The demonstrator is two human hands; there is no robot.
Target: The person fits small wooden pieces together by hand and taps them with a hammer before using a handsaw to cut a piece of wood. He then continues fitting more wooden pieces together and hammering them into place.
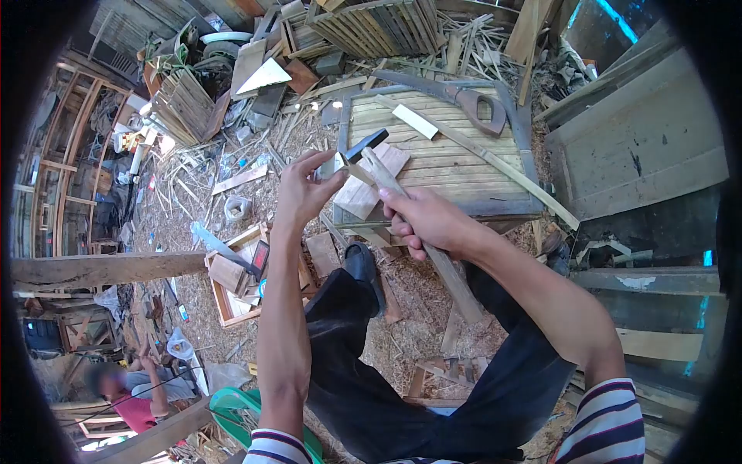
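Gripping the hammer (382, 176) by its wooden handle in a clenched right hand (429, 220) while the left hand (305, 189) pinches its head, the person holds it in the air above the slatted panel (456, 162), whose slats already lie in their frame, with a handsaw (479, 108) resting on top.

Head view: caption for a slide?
Right hand grips a hammer by its handle, left hand touches its head, above a slatted panel bearing a saw.

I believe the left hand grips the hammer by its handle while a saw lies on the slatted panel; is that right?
Not quite: the head view shows the right hand gripping the hammer by its handle; the saw does lie on the slatted panel.
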